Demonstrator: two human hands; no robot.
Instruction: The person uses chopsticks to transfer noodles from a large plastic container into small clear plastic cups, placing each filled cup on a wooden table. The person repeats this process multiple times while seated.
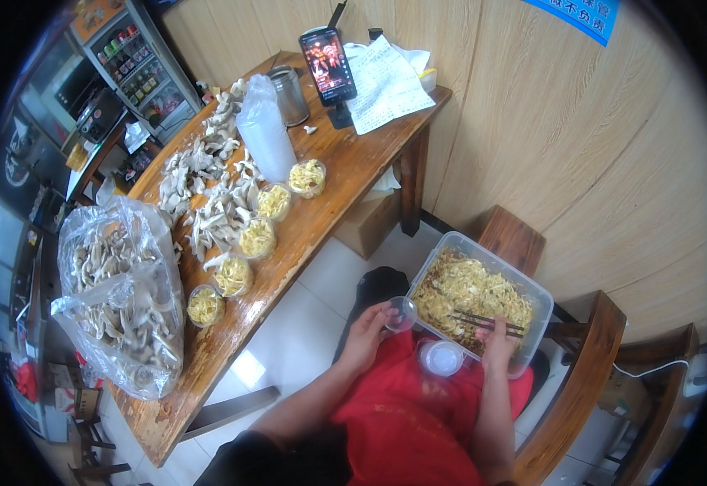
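My left hand (365, 333) holds a small clear plastic cup (401, 314) by its rim, beside the near left edge of a large plastic tub (545, 297). Shredded yellowish food (475, 279), with browner bits along its left and near sides, fills much of the tub. In my right hand (499, 347) is a pair of dark chopsticks (481, 322), their tips touching the food. A stack of clear cups (442, 358) rests on my red apron (408, 413), just below the tub. Several filled cups (257, 237) stand in a row along the wooden table's edge.
Oyster mushrooms (220, 212) are heaped on the wooden table (323, 200), and more fill a clear plastic bag (129, 304). A sleeve of cups (263, 130), a metal canister (290, 97), a phone on a stand (328, 67) and a written sheet (387, 91) occupy the far end. A wooden chair (578, 389) stands at right.
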